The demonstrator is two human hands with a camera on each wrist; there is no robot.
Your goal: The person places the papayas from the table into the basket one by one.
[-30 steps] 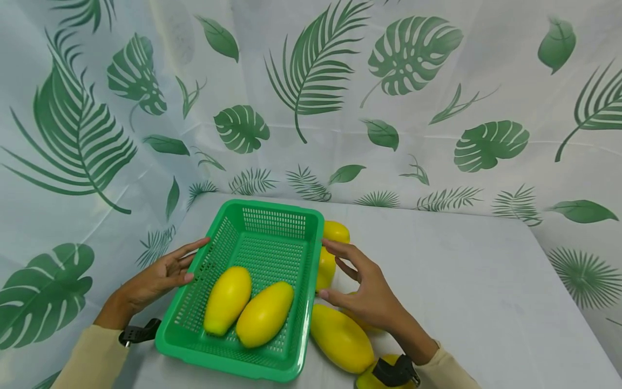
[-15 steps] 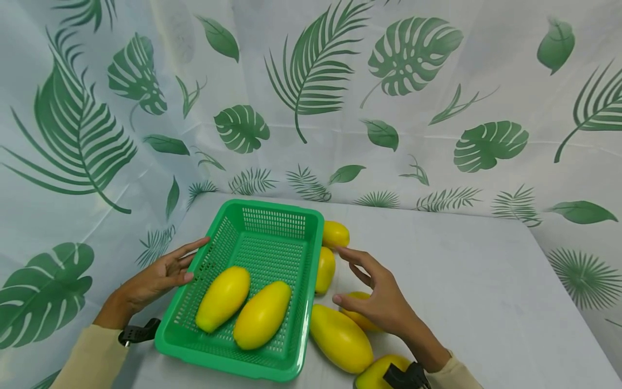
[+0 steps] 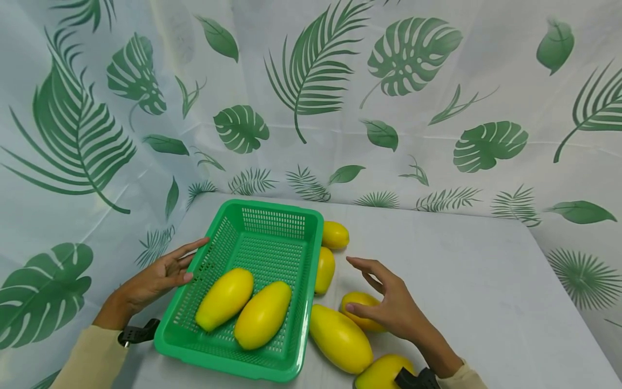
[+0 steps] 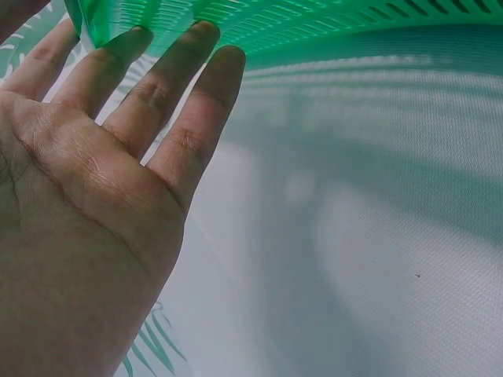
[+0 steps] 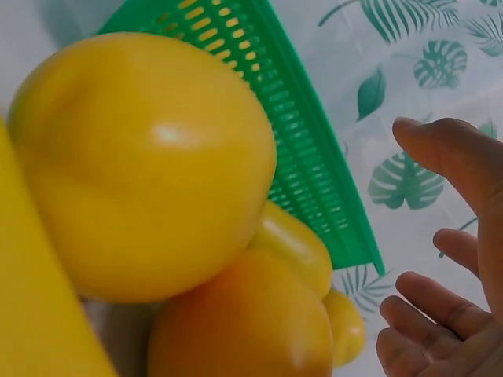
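A green plastic basket (image 3: pixel 272 243) with slotted walls stands at the left of the table, and two yellow papayas, the left one (image 3: pixel 224 300) and the right one (image 3: pixel 263 315), lie inside it. My left hand (image 3: pixel 155 281) touches the basket's left side with fingers extended; the left wrist view shows the fingertips (image 4: pixel 206 33) at the outer wall. To the basket's right, my right hand (image 3: pixel 389 300) holds nothing, its thumb and fingers spread apart. Beneath its thumb lies a papaya (image 3: pixel 362 312), partly hidden by the hand.
More papayas lie along the basket's right side: a small one (image 3: pixel 335 235) at the back, another (image 3: pixel 324 271) partly behind the rim, a large one (image 3: pixel 341 339) and one (image 3: pixel 384 371) at the front. Leaf-printed cloth (image 3: pixel 311 135) rises behind the white tabletop (image 3: pixel 476 281).
My right hand has moved away from the basket's right rim, to the right and slightly nearer me. The left papaya in the basket has turned a little. My left hand stays put.
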